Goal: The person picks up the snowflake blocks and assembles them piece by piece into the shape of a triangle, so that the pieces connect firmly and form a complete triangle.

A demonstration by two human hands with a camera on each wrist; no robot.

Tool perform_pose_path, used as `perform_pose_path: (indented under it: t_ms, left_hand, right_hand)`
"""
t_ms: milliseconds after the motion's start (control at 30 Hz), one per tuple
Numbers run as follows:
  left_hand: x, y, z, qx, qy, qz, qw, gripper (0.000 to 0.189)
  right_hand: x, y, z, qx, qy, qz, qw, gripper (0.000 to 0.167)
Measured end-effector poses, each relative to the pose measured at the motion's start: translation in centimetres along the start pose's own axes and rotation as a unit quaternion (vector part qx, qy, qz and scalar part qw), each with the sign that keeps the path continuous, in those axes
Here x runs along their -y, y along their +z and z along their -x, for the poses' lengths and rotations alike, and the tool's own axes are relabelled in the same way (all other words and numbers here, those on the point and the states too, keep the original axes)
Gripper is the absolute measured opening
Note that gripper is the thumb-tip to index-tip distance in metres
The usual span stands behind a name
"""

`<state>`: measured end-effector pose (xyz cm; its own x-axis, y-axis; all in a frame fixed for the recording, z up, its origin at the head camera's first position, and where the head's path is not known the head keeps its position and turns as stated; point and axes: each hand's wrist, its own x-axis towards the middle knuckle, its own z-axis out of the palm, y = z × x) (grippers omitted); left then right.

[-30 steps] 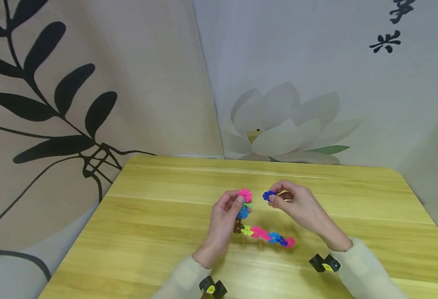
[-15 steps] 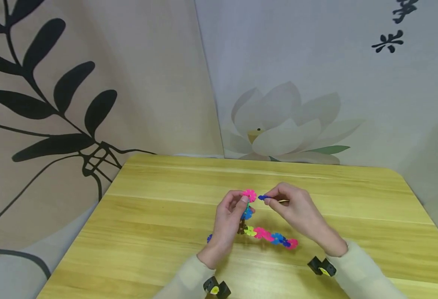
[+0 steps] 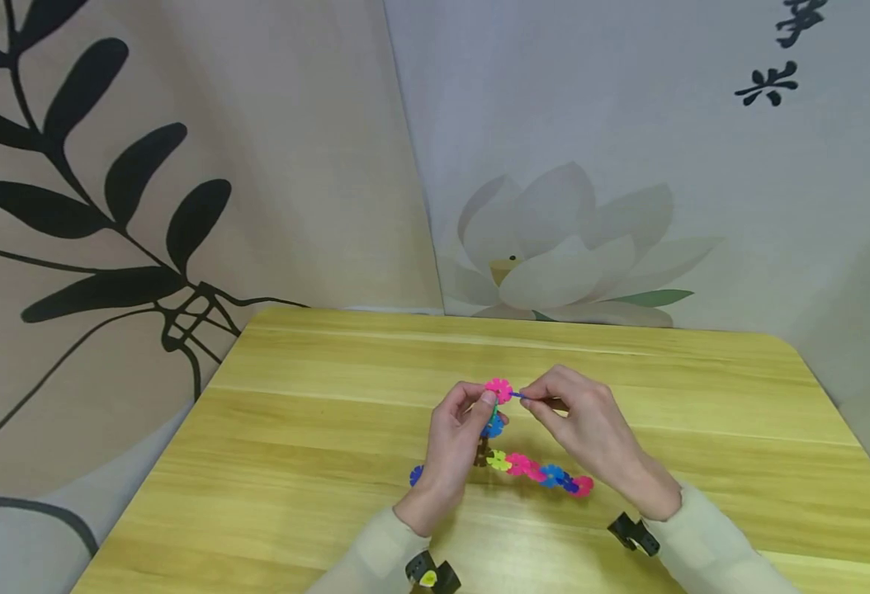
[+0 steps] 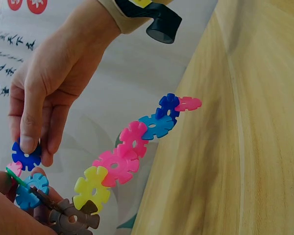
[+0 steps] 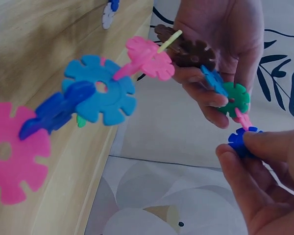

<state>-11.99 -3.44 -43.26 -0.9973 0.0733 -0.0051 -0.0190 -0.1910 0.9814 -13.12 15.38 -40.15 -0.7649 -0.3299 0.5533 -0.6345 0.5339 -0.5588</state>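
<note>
A chain of slotted plastic snowflake discs hangs from my left hand [image 3: 446,454], which pinches it near the green disc [image 5: 238,99] and the pink end disc [image 3: 496,384]. Between thumb and fingers, my right hand [image 3: 594,425] holds a dark blue disc [image 4: 33,162] edge-on at that pink disc. The two discs touch; how deep the slots mesh cannot be told. Below the left fingers come a light blue disc [image 3: 493,426], a brown disc [image 4: 83,225] and a yellow disc [image 4: 85,188]. Pink and blue discs carry the chain on rightward to a pink disc [image 3: 583,487].
Beside the left wrist a dark blue disc [image 3: 416,476] shows, partly hidden by the hand. The wooden table [image 3: 316,412] lies under both hands, its far edge against a patterned wall [image 3: 316,165]. Each wrist wears a black camera [image 3: 633,534].
My right hand has moved left, bringing the dark blue disc up to the pink one and turning it edge-on. The left hand has shifted slightly right with the chain.
</note>
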Motion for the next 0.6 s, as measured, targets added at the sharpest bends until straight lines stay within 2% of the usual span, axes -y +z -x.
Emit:
perform_pose_path:
  t_ms: [233, 367, 500, 600]
  left_hand:
    - [0.01, -0.06, -0.04, 0.008, -0.005, 0.0, 1.0, 0.027]
    - [-0.03, -0.16, -0.05, 0.013, -0.006, -0.004, 0.9999, 0.028]
    - [0.1, -0.27, -0.14, 0.019, -0.006, -0.008, 0.9998, 0.028]
    - [0.26, -0.34, -0.24, 0.022, -0.008, -0.004, 0.9997, 0.027]
  right_hand:
    - [-0.34, 0.33, 0.12, -0.027, -0.075, 0.019, 0.9966, 0.029]
    - [-0.5, 0.54, 0.14, -0.038, -0.116, 0.027, 0.9922, 0.026]
    - [-0.58, 0.76, 0.16, -0.046, -0.138, 0.028, 0.9889, 0.027]
    - [-0.62, 0.91, 0.19, -0.048, -0.138, 0.029, 0.9889, 0.03]
